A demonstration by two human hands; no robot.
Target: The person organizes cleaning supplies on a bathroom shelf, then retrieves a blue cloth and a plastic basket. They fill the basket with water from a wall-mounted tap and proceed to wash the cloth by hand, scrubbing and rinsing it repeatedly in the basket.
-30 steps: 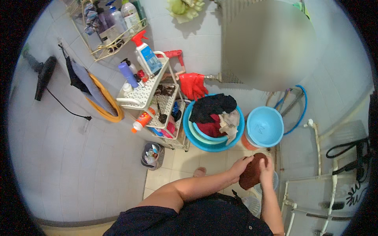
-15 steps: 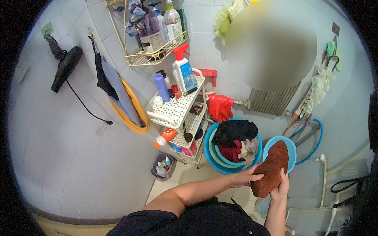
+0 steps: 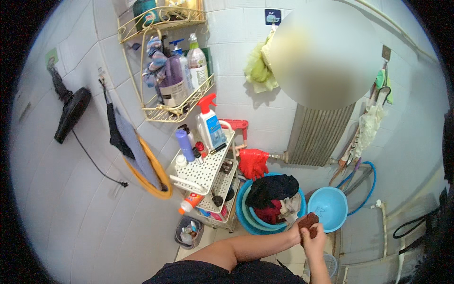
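Observation:
A reddish-brown towel is bunched up small between my two hands, just in front of the light blue basin. My left hand is closed round it from the left, and my right hand grips it from the right. Much of the towel is hidden inside my fingers. Left of the hands, a blue tub holds a pile of clothes with a black garment, a dark red garment and a beige cloth.
A white tiered cart with bottles stands left of the tub, and a small grey bin sits beside it. Red rubber gloves hang behind. A radiator, a blue hose and pipes line the walls.
The towel was spread longer and folded over the basin; now it is squeezed into a small bundle in both hands. The basin's inside is exposed. The view has tilted upward.

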